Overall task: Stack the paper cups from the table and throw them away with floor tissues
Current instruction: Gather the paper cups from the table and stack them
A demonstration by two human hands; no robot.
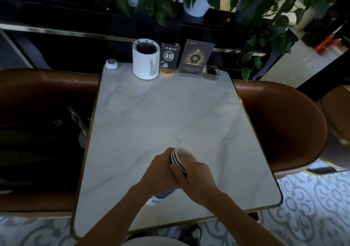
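Observation:
A stack of paper cups, white with dark rims, lies tilted over the near middle of the white marble table. Its open mouth faces up and to the right, and its blue-and-white bottom end shows below my wrists. My left hand wraps the stack from the left. My right hand grips it from the right, fingers curled over the rims. No tissues are visible on the patterned floor.
At the table's far edge stand a white cylindrical holder, an A10 table sign, an acrylic menu stand, a glass ashtray and a small white call button. Brown leather seats flank both sides; potted plants hang behind.

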